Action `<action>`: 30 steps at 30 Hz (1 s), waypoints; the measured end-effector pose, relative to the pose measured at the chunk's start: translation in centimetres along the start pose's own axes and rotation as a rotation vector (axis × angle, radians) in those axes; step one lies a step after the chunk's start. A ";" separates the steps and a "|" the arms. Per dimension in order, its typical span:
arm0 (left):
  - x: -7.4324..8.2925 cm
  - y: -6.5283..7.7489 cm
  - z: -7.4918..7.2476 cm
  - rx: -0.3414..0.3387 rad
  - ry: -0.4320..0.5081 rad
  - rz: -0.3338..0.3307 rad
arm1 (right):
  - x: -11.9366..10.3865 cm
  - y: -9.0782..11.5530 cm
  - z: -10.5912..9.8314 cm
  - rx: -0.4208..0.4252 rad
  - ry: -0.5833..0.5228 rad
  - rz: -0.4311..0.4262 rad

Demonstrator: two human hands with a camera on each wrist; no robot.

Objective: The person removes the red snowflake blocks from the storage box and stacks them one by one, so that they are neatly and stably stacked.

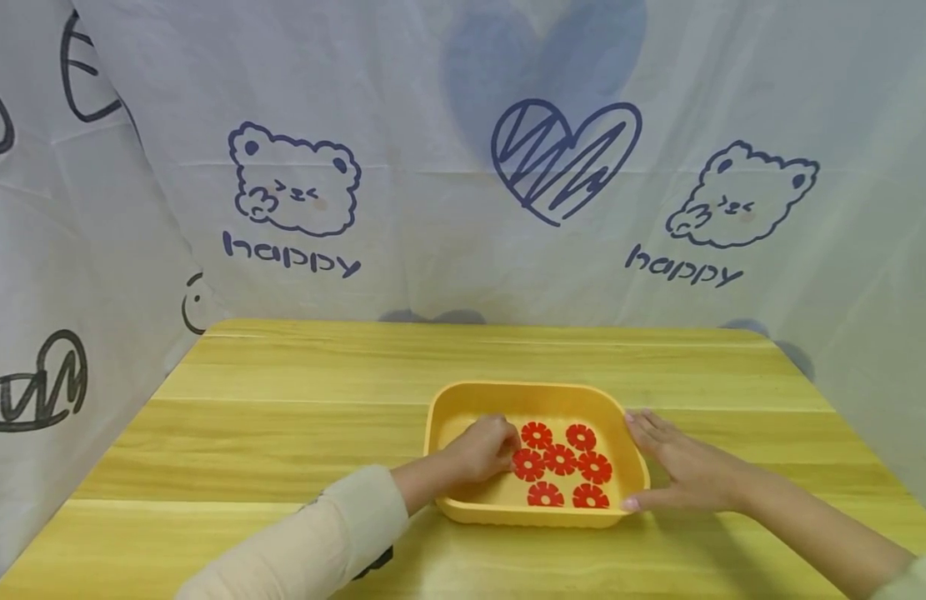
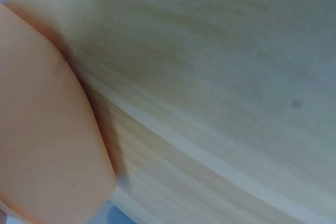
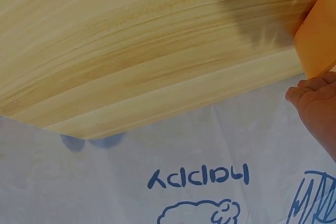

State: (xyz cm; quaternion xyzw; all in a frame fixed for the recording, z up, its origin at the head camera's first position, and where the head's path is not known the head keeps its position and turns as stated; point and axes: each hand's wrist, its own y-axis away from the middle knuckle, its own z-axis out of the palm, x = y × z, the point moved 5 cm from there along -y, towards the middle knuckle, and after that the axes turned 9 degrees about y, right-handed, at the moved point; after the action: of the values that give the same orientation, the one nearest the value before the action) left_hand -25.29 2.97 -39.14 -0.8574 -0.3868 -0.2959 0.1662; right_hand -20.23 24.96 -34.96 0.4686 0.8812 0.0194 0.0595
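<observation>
A yellow plastic basket [image 1: 538,517] sits on the table, its outer wall filling the left of the left wrist view. Several red notched discs [image 1: 560,448], each with a hole in the middle, lie flat inside it. My left hand [image 1: 483,450] reaches down into the basket with fingers bent, right beside the leftmost discs; whether it pinches one is hidden. At the basket's right end, my right hand [image 1: 695,472] rests its extended fingers and thumb against the rim. The right wrist view catches this hand [image 3: 320,103] at the orange-looking basket's edge.
A wood-grain table [image 1: 282,450] lies beneath the basket. White cloth [image 1: 417,233] with bear and heart drawings hangs behind it and along the left side. A small dark object [image 1: 376,562] shows under the left sleeve.
</observation>
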 end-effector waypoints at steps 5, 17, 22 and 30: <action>0.0 0.0 0.3 -0.019 -0.022 -0.023 | 0.1 0.1 0.1 -0.005 -0.015 0.002; 0.1 -0.1 0.4 -0.038 -0.078 -0.009 | 0.2 0.1 0.0 -0.010 -0.013 0.006; 0.1 0.0 0.3 -0.041 -0.101 0.001 | 0.1 0.1 0.1 -0.014 -0.011 0.002; 0.5 0.3 -0.1 -0.043 -0.142 0.029 | 0.1 -0.1 0.0 -0.007 0.009 -0.007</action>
State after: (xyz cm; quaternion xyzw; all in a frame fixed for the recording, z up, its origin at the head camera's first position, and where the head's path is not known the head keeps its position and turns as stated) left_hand -24.80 2.99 -38.76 -0.8851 -0.3788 -0.2404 0.1240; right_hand -20.33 25.00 -35.00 0.4651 0.8831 0.0245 0.0572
